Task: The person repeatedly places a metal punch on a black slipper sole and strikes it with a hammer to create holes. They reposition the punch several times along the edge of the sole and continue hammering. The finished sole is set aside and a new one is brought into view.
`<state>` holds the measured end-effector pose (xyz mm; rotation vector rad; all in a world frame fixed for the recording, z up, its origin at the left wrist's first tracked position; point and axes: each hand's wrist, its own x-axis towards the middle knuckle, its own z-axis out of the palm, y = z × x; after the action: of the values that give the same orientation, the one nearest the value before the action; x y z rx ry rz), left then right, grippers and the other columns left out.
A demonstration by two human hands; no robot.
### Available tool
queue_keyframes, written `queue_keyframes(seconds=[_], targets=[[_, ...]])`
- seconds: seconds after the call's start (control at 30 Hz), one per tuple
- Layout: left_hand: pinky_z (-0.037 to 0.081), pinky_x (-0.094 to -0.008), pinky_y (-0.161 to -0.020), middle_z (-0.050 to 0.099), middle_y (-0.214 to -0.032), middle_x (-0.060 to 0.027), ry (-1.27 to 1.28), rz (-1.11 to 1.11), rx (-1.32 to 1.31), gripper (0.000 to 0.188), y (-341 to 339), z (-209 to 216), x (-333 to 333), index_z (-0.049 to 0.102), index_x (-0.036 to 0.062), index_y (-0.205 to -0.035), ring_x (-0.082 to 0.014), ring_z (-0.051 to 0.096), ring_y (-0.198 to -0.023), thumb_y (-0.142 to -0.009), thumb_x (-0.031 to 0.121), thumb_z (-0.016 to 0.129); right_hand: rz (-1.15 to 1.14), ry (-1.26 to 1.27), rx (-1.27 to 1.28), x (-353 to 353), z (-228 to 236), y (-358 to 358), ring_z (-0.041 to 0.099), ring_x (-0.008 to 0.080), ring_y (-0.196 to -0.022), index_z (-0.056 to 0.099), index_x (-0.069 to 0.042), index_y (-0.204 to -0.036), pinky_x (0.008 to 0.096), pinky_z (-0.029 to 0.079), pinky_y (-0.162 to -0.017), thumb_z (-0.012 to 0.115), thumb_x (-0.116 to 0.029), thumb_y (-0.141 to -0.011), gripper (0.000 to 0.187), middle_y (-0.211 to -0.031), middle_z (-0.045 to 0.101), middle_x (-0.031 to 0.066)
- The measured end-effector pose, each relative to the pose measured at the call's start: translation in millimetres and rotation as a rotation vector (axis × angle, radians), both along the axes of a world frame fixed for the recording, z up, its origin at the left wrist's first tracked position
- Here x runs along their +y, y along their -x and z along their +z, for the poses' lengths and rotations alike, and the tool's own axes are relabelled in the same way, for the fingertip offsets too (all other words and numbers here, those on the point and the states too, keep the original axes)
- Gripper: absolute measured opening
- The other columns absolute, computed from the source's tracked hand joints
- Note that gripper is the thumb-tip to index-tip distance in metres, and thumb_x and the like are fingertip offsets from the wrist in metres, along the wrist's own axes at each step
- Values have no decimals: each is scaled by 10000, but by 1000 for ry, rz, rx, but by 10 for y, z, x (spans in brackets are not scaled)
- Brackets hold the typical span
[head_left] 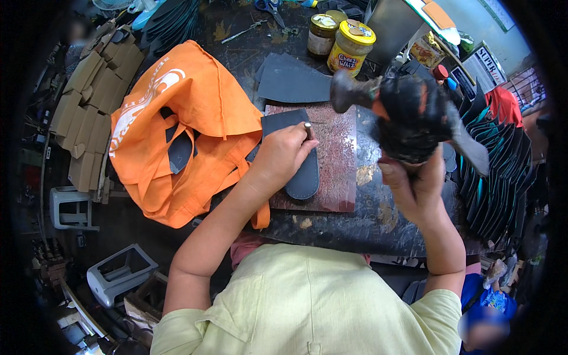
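My left hand (283, 155) is closed around a short metal punch (308, 131), which stands upright over a dark sole-shaped piece (303, 180). Small marks run along that piece's rounded edge. It lies on a worn reddish board (338, 183), partly under my hand. Raised to the right of the board, my right hand (421, 188) grips a hammer (411, 115). Its head has a flared round face at one end, a flattened tail at the other and black wrapping round the middle. Motion blurs it, and the handle is mostly hidden.
An orange cloth bag (231, 97) covers the table's left side. Dark cut pieces (293, 80) lie beyond the board, beside two jars (350, 50). Scissors (271, 10) rest at the back. Stacked dark sheets (494, 171) line the right edge. Another person in blue (491, 299) is lower right.
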<state>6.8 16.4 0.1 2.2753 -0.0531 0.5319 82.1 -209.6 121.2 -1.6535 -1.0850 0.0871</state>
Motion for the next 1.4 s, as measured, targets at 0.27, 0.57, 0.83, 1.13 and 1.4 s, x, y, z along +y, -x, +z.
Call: queue_keyframes(seconds=[0.27,0.57,0.83,1.13,1.4], targets=[[537,-497,-749,675,-887,-218,-62,91,66,207,74,-4,-45,629,-23,-962,-428,675,-847,-977,166,711,19,567,-275,-96,122,-102,712,429,-898,507,2,-1304,440,548,-772,772,-37,-901,483,-984,712,231],[534,-508,-726,679,-875,-230,-103,16,-125,215,84,-12,-95,643,-28,-927,-441,668,-799,-961,165,731,38,644,-332,-15,45,-32,721,436,-914,543,27,-1272,424,564,-775,777,-33,-905,439,-977,711,245],[541,-496,-732,680,-880,-223,-42,18,-13,230,95,4,-62,628,-24,-936,-431,673,-811,-979,185,715,7,194,-259,-137,116,-29,712,260,-856,521,19,-1302,345,556,-743,755,-19,-934,438,-963,714,130],[546,-488,-753,691,-901,-226,-66,66,139,228,172,56,-119,636,-33,-965,-429,687,-851,-970,177,726,85,549,-301,-157,192,5,659,504,-891,550,30,-1188,460,535,-733,793,-29,-865,408,-948,672,270],[537,-502,-727,682,-880,-233,-97,-36,-51,232,167,-1,-103,627,-32,-982,-436,678,-823,-977,181,721,42,506,-196,-101,75,51,730,296,-958,531,18,-1293,371,574,-799,760,-30,-942,423,-1024,732,187]])
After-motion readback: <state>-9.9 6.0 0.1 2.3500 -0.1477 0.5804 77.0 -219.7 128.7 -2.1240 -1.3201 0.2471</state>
